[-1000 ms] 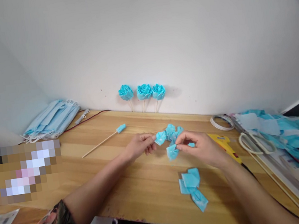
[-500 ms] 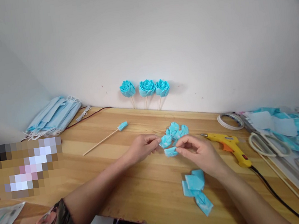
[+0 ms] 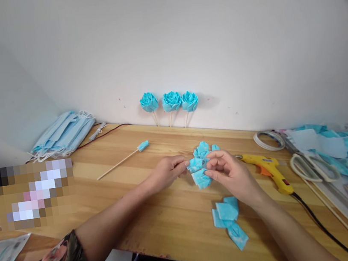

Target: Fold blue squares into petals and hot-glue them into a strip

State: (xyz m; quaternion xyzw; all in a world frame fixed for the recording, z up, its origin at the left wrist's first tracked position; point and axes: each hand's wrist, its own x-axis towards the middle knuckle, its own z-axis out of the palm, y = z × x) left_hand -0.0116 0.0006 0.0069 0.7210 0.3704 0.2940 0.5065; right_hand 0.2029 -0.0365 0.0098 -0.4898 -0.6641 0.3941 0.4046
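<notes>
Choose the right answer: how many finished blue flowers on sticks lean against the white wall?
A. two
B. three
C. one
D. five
B: three blue flowers on thin sticks stand side by side against the wall, at the back edge of the wooden table.

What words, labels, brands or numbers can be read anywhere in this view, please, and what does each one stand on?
None can be read.
Printed sheet at the lower left edge of the table: bears print, too small and blurred to read.
Pixelated patch on the table's left: masked, nothing legible.
Yellow glue gun: no readable label.
The blue folded pieces held by the left hand and right hand carry no text.
</notes>
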